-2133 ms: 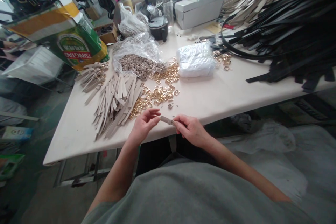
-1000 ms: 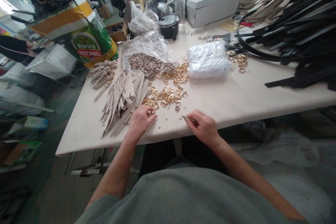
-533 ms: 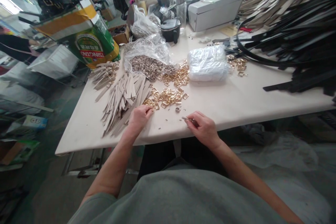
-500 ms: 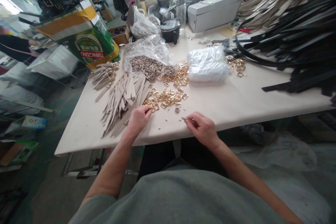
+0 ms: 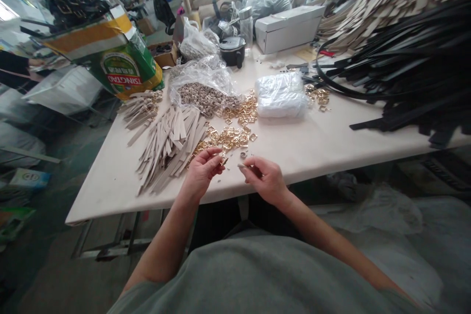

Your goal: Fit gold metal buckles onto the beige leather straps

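Grip of your left hand [image 5: 203,171] pinched tight on what looks like gold buckle [image 5: 224,160]; your right hand [image 5: 267,180] pinches beige strap end [image 5: 241,166], rest hidden. Both pieces just apart, near front edge of worktop [image 5: 99,189], probably for close sight. Loose gold buckles [image 5: 231,138] and fanned beige straps [image 5: 167,144] lie near left hand, seemingly for easy reach. Beyond: beige loops [image 5: 203,98], clear plastic bag [image 5: 206,69].

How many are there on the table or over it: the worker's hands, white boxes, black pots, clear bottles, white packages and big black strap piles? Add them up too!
Hands: 2 (left hand and right hand)
White box: 1
Black pot: 1
Clear bottle: 1
White package: 1
Big black strap pile: 1
Total: 7
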The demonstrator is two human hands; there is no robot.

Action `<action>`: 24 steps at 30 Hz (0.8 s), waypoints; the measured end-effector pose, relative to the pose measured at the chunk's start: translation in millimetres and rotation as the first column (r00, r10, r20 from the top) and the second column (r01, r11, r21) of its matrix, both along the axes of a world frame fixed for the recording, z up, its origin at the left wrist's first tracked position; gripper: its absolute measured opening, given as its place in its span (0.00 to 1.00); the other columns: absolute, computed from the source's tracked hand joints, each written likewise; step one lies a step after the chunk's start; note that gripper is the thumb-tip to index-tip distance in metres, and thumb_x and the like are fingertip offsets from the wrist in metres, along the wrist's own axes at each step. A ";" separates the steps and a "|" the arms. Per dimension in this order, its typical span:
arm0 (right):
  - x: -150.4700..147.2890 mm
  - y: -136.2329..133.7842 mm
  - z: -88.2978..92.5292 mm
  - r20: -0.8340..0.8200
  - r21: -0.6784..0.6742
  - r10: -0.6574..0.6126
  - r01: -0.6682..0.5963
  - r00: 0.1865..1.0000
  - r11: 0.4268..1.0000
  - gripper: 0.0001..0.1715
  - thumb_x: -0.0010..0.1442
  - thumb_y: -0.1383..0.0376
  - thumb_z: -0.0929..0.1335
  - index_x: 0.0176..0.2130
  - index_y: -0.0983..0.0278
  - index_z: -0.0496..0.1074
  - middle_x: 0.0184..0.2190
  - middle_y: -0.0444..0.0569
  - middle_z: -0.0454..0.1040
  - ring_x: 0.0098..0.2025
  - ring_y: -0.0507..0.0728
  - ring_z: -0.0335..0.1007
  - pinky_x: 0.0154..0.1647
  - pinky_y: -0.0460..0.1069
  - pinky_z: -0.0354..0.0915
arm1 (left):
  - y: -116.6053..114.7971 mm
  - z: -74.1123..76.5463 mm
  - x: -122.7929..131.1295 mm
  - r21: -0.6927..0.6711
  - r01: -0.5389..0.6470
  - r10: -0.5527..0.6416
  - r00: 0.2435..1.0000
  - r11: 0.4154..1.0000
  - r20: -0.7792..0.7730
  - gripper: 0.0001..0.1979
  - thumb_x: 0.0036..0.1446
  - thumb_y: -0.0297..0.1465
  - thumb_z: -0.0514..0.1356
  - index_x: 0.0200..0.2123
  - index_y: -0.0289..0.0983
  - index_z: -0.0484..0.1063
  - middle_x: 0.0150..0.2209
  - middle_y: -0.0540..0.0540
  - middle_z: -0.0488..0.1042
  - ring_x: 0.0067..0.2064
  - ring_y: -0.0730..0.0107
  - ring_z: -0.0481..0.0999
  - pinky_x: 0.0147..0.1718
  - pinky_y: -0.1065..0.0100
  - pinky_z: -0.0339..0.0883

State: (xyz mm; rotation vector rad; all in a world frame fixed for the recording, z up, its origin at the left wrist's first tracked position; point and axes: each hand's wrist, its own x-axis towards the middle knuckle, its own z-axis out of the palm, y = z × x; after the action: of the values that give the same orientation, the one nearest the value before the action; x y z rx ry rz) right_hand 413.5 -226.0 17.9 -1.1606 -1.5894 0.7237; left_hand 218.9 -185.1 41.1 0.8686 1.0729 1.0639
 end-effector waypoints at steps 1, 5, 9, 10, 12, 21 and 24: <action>-2.2 -2.5 3.2 -0.081 -0.076 0.029 -0.035 0.996 0.996 0.05 0.62 0.62 0.69 0.35 0.61 0.71 0.21 0.41 0.71 0.21 0.51 0.67 0.24 0.46 0.62 | -0.9 -1.3 1.5 -0.006 -0.007 0.007 1.000 1.000 0.012 0.22 0.43 0.36 0.74 0.42 0.36 0.78 0.31 0.50 0.77 0.26 0.77 0.75 0.27 0.75 0.68; -13.8 -9.9 17.6 -0.373 -0.315 0.122 -0.249 0.920 0.916 0.10 0.60 0.58 0.70 0.33 0.62 0.71 0.21 0.40 0.70 0.20 0.50 0.68 0.21 0.45 0.64 | -6.9 -6.3 9.2 0.063 -0.044 0.042 0.999 0.997 0.029 0.18 0.44 0.35 0.74 0.40 0.37 0.78 0.31 0.50 0.79 0.30 0.76 0.77 0.30 0.74 0.69; -24.1 -10.0 24.0 -0.433 -0.331 0.117 -0.278 0.894 0.902 0.12 0.59 0.56 0.70 0.32 0.62 0.71 0.22 0.40 0.70 0.20 0.49 0.66 0.20 0.44 0.63 | -14.0 -5.9 17.3 0.157 -0.080 0.076 0.997 0.984 0.032 0.14 0.45 0.35 0.73 0.35 0.37 0.77 0.31 0.50 0.80 0.32 0.75 0.76 0.33 0.73 0.69; -25.3 -9.5 24.1 -0.407 -0.319 0.105 -0.248 0.908 0.915 0.11 0.59 0.57 0.70 0.32 0.62 0.70 0.21 0.40 0.70 0.19 0.49 0.66 0.20 0.44 0.63 | -15.3 -4.9 18.6 0.168 -0.091 0.086 0.996 0.982 0.032 0.13 0.45 0.35 0.73 0.34 0.38 0.77 0.31 0.50 0.80 0.32 0.75 0.76 0.33 0.73 0.69; -26.4 -8.8 23.7 -0.329 -0.285 0.079 -0.179 0.941 0.942 0.09 0.60 0.59 0.70 0.33 0.62 0.70 0.18 0.39 0.68 0.19 0.49 0.64 0.19 0.44 0.60 | -17.3 -2.8 20.3 0.186 -0.106 0.104 0.994 0.977 0.021 0.13 0.45 0.36 0.73 0.33 0.38 0.77 0.31 0.50 0.80 0.31 0.74 0.76 0.33 0.72 0.68; -24.0 -7.5 25.4 0.049 0.040 -0.064 0.062 0.997 0.997 0.03 0.61 0.64 0.69 0.33 0.60 0.70 0.24 0.42 0.71 0.25 0.51 0.66 0.25 0.46 0.59 | -18.1 -2.1 25.2 0.197 -0.165 0.157 0.986 0.966 0.059 0.17 0.44 0.35 0.72 0.39 0.39 0.78 0.32 0.49 0.80 0.31 0.74 0.75 0.30 0.73 0.66; -23.6 -8.3 25.4 0.097 0.064 -0.072 0.066 0.993 0.996 0.03 0.62 0.64 0.68 0.34 0.60 0.71 0.25 0.43 0.72 0.26 0.52 0.67 0.26 0.46 0.60 | -17.2 -0.4 25.2 0.146 -0.139 0.122 0.985 0.979 0.118 0.20 0.43 0.34 0.73 0.43 0.40 0.78 0.30 0.51 0.79 0.27 0.79 0.73 0.28 0.75 0.65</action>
State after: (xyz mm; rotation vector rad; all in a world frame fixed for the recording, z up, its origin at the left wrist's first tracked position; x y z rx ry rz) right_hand 389.9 -234.3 43.4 -1.2169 -1.6343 0.5763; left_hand 244.1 -202.3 40.7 0.8610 0.9764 1.3034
